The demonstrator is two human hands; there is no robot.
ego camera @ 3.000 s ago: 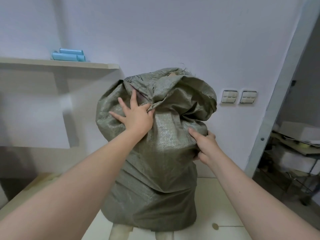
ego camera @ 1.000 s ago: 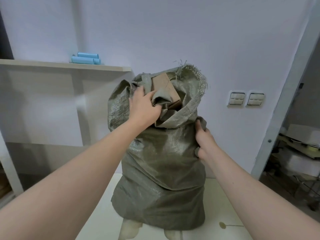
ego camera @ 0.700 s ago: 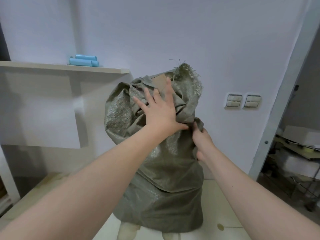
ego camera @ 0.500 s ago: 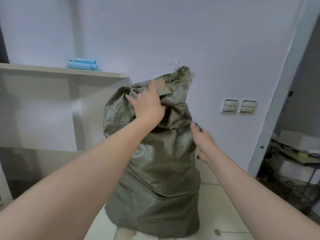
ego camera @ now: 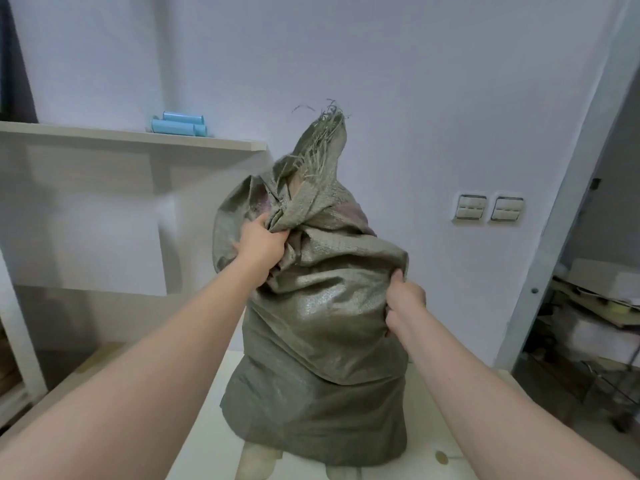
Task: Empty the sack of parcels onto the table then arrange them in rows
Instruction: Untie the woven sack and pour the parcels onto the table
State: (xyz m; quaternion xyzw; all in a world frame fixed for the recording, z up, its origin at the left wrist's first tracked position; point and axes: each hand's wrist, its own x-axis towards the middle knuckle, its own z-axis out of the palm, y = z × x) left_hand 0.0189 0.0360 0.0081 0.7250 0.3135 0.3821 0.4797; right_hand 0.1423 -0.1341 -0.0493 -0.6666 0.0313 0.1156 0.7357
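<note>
The sack [ego camera: 322, 334] stood upright on the tabletop [ego camera: 424, 420], below my fingers. My right hand [ego camera: 403, 301] clenched a fold at the sack's side. My left hand [ego camera: 258, 242], higher up, gripped the bunched fabric just under the frayed mouth. Beyond the fingers, blue rolls [ego camera: 180, 123] lay on a shelf [ego camera: 138, 136].
</note>
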